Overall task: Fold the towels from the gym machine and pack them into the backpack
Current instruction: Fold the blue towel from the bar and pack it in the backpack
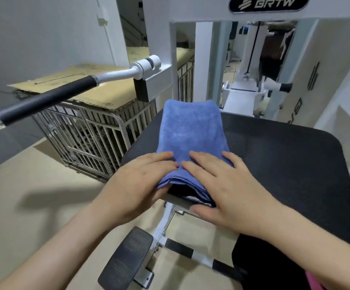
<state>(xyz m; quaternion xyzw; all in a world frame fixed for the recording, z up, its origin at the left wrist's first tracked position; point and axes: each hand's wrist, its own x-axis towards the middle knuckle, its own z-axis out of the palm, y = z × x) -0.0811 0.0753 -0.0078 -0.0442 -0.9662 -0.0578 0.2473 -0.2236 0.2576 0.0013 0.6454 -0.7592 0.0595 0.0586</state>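
- The left hand (136, 183) is bare: no glove, ring or watch shows on it.
- The left forearm, running to the near left corner, is bare and sleeveless as far as the picture edge.
- The right hand (230, 189) is bare too, its short, unpainted fingernails plain on the fingers.
- The right forearm is bare to the near right edge; no cuff or wristband shows.

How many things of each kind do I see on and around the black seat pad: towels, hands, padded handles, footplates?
Blue towel, folded, on the seat pad: 1
Hands, left hand and right hand, both flat on the towel: 2
Black padded handles, near and far: 2
Black footplate: 1
Total: 6
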